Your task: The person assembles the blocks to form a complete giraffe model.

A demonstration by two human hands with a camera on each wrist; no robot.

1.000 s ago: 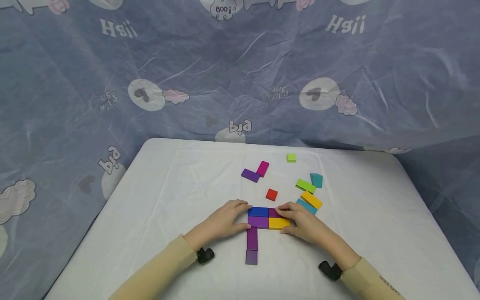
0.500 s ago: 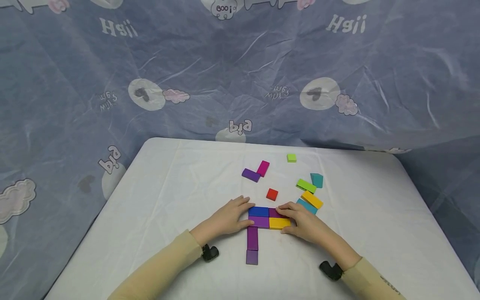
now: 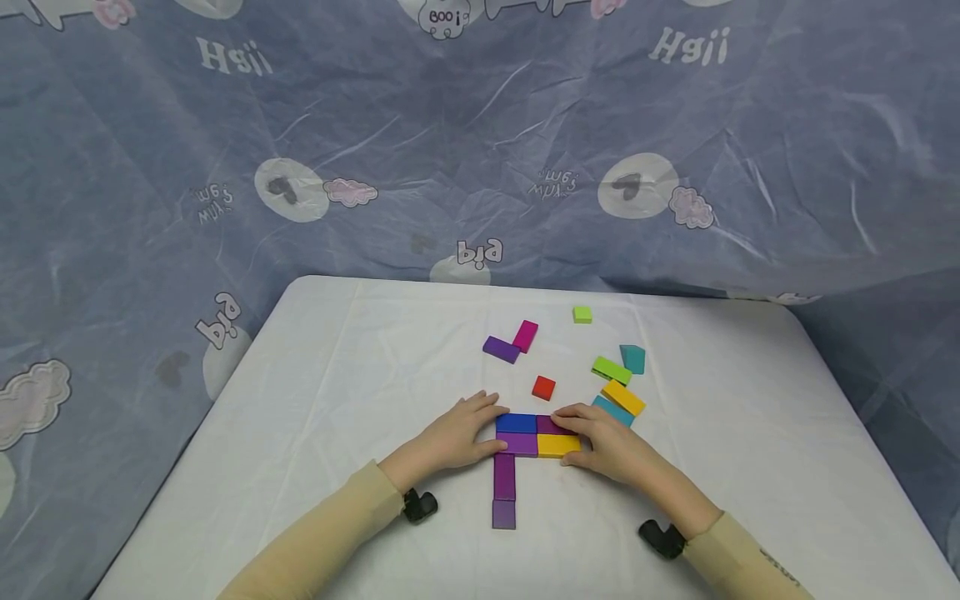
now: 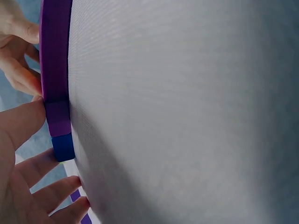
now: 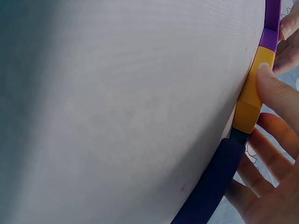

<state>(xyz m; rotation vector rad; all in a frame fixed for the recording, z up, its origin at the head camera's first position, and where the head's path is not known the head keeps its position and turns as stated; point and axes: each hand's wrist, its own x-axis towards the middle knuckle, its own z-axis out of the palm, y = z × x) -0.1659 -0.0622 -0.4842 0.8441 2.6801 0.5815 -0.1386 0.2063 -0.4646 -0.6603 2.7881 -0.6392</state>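
Flat in the head view lie a blue block point(image 3: 517, 423), a violet block point(image 3: 517, 444), a plum block point(image 3: 547, 426) and a yellow block point(image 3: 558, 447), fitted side by side. Below them, a long magenta-purple block point(image 3: 504, 477) and a short purple block point(image 3: 504, 514) form a stem. My left hand point(image 3: 453, 433) has its fingers spread, thumb on the violet block and index finger at the blue block's far corner. My right hand point(image 3: 607, 442) spans the right end: its thumb presses the yellow block's near side, its index finger is on the plum block, partly covering it.
Behind the group lie a red block point(image 3: 543, 387), a purple block point(image 3: 501, 350), a pink block point(image 3: 526, 337) and a small green block point(image 3: 582, 315). To the right are long green point(image 3: 612, 370), orange point(image 3: 623, 398), teal point(image 3: 632, 359) and blue point(image 3: 613, 410) blocks. A patterned cloth point(image 3: 465, 125) hangs behind.
My left hand has shifted slightly right, its thumb now over the violet block's edge and its fingers more spread. The right hand and the blocks stay where they were.
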